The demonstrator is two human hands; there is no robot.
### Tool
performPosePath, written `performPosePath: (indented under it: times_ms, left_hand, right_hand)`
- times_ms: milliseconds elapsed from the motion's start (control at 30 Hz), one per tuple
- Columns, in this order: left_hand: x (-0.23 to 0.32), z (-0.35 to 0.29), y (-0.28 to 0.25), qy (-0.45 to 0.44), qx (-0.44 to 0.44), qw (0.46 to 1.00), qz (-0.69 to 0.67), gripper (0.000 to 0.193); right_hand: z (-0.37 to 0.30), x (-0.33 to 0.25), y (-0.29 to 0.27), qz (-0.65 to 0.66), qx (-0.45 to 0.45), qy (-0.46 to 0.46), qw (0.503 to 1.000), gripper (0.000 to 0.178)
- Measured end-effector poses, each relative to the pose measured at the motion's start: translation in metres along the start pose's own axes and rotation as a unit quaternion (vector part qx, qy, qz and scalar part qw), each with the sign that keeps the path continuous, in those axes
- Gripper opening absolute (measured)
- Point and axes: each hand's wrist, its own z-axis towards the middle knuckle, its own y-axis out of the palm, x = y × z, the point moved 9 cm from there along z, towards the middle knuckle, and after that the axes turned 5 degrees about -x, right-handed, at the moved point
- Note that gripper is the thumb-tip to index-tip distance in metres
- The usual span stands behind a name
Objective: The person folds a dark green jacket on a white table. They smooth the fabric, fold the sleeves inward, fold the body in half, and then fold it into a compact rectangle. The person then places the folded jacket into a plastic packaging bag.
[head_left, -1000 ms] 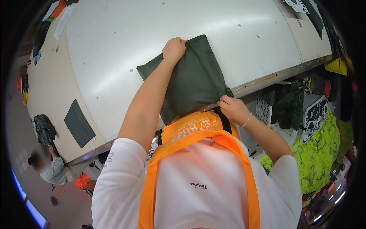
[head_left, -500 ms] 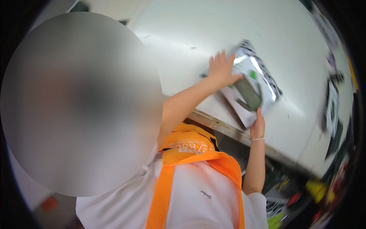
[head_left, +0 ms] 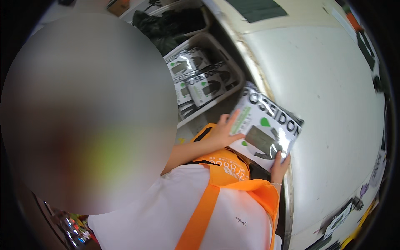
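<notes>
A flat, glossy white package (head_left: pixel 255 118) with black lettering, green marks and a dark grey-green shape on its front is held between both hands, at the near edge of the table. My left hand (head_left: pixel 227 132) grips its left side, thumb on the front and fingers at the edge. At the lower right corner, my right hand (head_left: pixel 280 166) is closed on the package, thumb on top and the other fingers partly hidden behind it. The package's underside is out of sight.
A pale plastic bin (head_left: pixel 212 103) left of the table holds several similar packages (head_left: pixel 203 87). Behind it, another bin contains dark crumpled material (head_left: pixel 160 27). The white table (head_left: pixel 329 108) has a dark green sheet (head_left: pixel 258 9) at its far end and assorted items along its right side.
The package has moved from over the table toward its near edge and my body. My left hand has gone from spread over its top to gripping its side. The view has turned, bringing the bins in.
</notes>
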Motion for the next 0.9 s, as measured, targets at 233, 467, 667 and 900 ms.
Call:
performPosePath:
  times_ms: [233, 467, 667, 900]
  left_hand:
    - [-0.165, -0.154, -0.192, -0.119, 0.316, 0.941, 0.003, 0.084]
    - [-0.299, -0.228, -0.382, -0.315, 0.562, 0.747, 0.161, 0.079]
    - [-0.375, -0.174, -0.327, -0.234, 0.417, 0.878, -0.023, 0.061]
    - [-0.228, -0.070, -0.045, -0.068, -0.104, 0.992, 0.019, 0.048]
  right_hand:
    - [-0.015, -0.180, 0.258, 0.003, -0.216, -0.134, 0.967, 0.051]
    - [-0.039, -0.308, 0.446, -0.195, -0.353, -0.298, 0.865, 0.084]
    - [-0.068, -0.192, 0.419, -0.177, -0.424, -0.183, 0.869, 0.044]
    - [-0.142, 0.122, 0.241, -0.228, -0.235, 0.139, 0.935, 0.032]
